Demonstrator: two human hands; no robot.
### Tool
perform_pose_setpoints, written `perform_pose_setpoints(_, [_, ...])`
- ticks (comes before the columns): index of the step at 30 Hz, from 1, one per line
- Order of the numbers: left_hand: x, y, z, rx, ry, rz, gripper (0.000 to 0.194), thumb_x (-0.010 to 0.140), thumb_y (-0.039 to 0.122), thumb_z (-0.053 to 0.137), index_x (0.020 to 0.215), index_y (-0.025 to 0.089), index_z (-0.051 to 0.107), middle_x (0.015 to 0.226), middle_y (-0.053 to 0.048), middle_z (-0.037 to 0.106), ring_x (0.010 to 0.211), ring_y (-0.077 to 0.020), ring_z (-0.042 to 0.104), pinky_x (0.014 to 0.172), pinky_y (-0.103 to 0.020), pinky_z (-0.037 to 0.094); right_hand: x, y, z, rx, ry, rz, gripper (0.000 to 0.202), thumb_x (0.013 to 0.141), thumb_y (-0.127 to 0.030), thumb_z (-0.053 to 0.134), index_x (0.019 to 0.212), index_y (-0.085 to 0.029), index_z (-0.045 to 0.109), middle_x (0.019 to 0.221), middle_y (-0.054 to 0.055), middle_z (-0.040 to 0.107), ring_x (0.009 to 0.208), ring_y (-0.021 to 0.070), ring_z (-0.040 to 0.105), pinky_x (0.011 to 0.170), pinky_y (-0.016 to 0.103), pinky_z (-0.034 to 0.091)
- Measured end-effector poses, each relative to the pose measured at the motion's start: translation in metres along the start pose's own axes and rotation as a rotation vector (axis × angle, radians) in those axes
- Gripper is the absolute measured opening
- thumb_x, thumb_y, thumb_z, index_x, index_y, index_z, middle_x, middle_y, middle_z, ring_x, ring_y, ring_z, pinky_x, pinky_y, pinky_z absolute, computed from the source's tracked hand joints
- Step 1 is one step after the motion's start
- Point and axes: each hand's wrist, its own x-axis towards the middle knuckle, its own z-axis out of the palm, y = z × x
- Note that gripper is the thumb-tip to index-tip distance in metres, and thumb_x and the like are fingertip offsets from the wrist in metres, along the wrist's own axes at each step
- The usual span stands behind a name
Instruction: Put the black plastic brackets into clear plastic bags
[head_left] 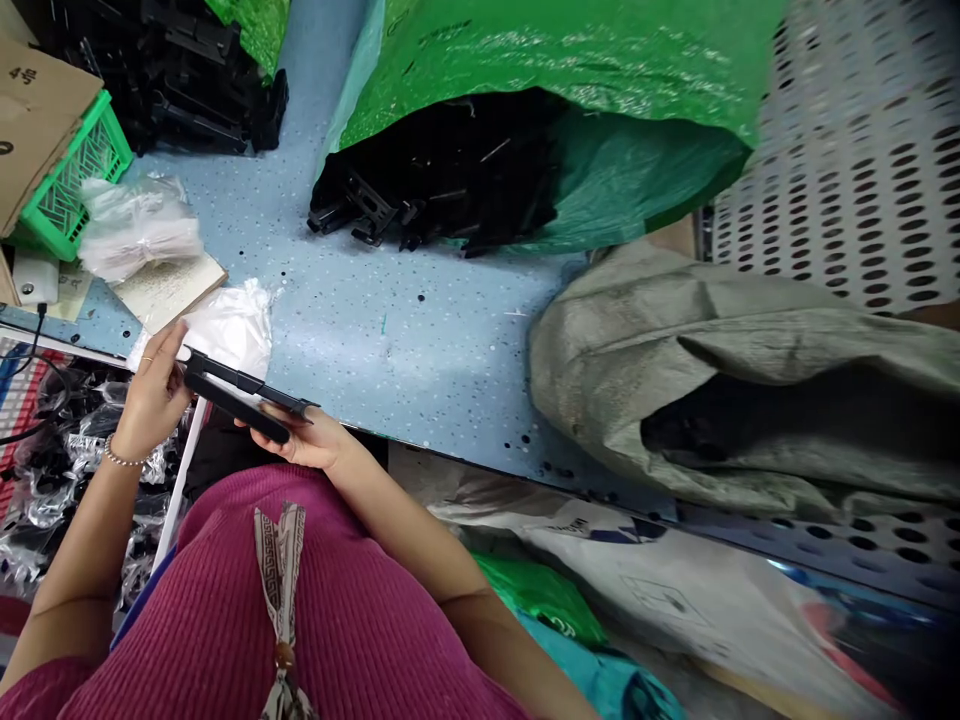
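Observation:
Both hands hold a long black plastic part (236, 405) in front of my body, over the table's front edge. It looks like a folding bracket or stand, with two bars lying side by side. My left hand (154, 390) is closed at its left end, by a stack of thin clear-white plastic bags (236, 325) on the table. My right hand (304, 437) grips the other end, fingers under the lower bar and thumb side along the upper one. Some of the fingertips are hidden behind the part.
Similar black parts (450, 180) spill from a green sack (570, 60) at the back, and more black parts (195, 80) lie at back left. A grey woven sack (600, 340) stands right. At left are a green basket (79, 180), a cardboard box (45, 110) and bagged black items (52, 470).

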Motion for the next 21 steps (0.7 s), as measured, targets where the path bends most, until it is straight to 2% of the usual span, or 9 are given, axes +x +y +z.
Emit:
perform_pose_setpoints(2, [-0.006,0.006,0.003,0.028,0.032,0.011,0.077,0.09,0.009,0.052,0.162,0.026,0.033,0.158,-0.018,0.046,0.097,-0.0198,0.071,0.09,-0.038,0.062,0.002,0.0,0.003,-0.071,0.067,-0.067,0.018,0.102,-0.027,0.059,0.106,-0.011,0.064,0.084,0.009,0.075,0.06,0.0105,0.069,0.048,0.014,0.056])
perform_pose_setpoints(5, [-0.015,0.022,0.023,0.056,-0.044,0.168,0.079,0.092,0.006,0.049,0.165,0.026,0.027,0.156,-0.017,0.049,0.126,-0.0273,0.065,0.108,-0.043,0.056,0.008,0.0,0.012,-0.279,0.266,-0.271,0.019,0.095,-0.03,0.067,0.1,-0.013,0.065,0.076,0.005,0.071,0.057,0.0111,0.065,0.048,0.017,0.054])
perform_pose_setpoints(7, [-0.023,0.038,0.04,0.015,-0.157,0.321,0.082,0.092,0.003,0.045,0.166,0.027,0.02,0.156,-0.015,0.05,0.141,-0.0272,0.054,0.114,-0.043,0.053,0.009,0.002,0.018,-0.471,0.438,-0.49,0.019,0.092,-0.03,0.069,0.106,-0.018,0.063,0.079,0.001,0.069,0.067,0.013,0.067,0.059,0.022,0.057])
perform_pose_setpoints(9, [-0.031,0.055,0.049,-0.055,-0.243,0.403,0.079,0.095,0.007,0.048,0.166,0.024,0.019,0.154,-0.017,0.051,0.142,-0.0271,0.054,0.113,-0.043,0.054,0.005,0.008,0.025,-0.658,0.544,-0.644,0.033,0.09,-0.026,0.069,0.121,-0.024,0.059,0.091,0.0,0.069,0.084,0.0156,0.067,0.077,0.027,0.059])
perform_pose_setpoints(11, [-0.04,0.069,0.04,-0.109,-0.272,0.414,0.067,0.097,0.015,0.053,0.161,0.023,0.033,0.144,-0.016,0.059,0.133,-0.0262,0.062,0.107,-0.042,0.058,-0.004,0.015,0.03,-0.784,0.481,-0.644,0.052,0.088,-0.022,0.07,0.136,-0.028,0.051,0.101,0.001,0.069,0.094,0.017,0.066,0.088,0.031,0.056])
perform_pose_setpoints(14, [-0.053,0.073,-0.004,-0.166,-0.364,0.32,0.04,0.1,0.021,0.055,0.14,0.026,0.059,0.125,-0.009,0.071,0.116,-0.02,0.07,0.097,-0.032,0.06,-0.022,0.022,0.034,-0.821,0.13,-0.379,0.054,0.088,-0.026,0.072,0.138,-0.024,0.053,0.104,0.004,0.071,0.09,0.0169,0.068,0.084,0.033,0.057])
perform_pose_setpoints(16, [-0.062,0.057,-0.032,-0.164,-0.562,0.189,0.027,0.102,0.022,0.054,0.124,0.027,0.069,0.118,-0.005,0.073,0.109,-0.0176,0.071,0.093,-0.028,0.058,-0.03,0.02,0.031,-0.804,0.017,-0.254,0.042,0.09,-0.031,0.071,0.129,-0.02,0.061,0.105,0.006,0.073,0.087,0.0159,0.07,0.08,0.032,0.058])
perform_pose_setpoints(18, [-0.068,0.023,-0.038,-0.065,-0.79,0.022,0.021,0.1,0.023,0.056,0.112,0.026,0.073,0.111,-0.004,0.075,0.102,-0.0188,0.072,0.091,-0.03,0.056,-0.032,0.013,0.025,-0.786,0.101,-0.289,0.035,0.09,-0.035,0.071,0.12,-0.018,0.066,0.104,0.007,0.074,0.085,0.0146,0.072,0.079,0.031,0.059])
perform_pose_setpoints(21, [-0.069,-0.045,-0.004,0.253,-0.965,-0.316,0.017,0.093,0.014,0.06,0.098,0.017,0.076,0.107,-0.009,0.076,0.105,-0.0258,0.071,0.096,-0.038,0.054,-0.03,0.001,0.016,-0.731,0.3,-0.44,0.031,0.088,-0.037,0.075,0.113,-0.02,0.07,0.099,0.005,0.075,0.083,0.0133,0.072,0.078,0.03,0.06])
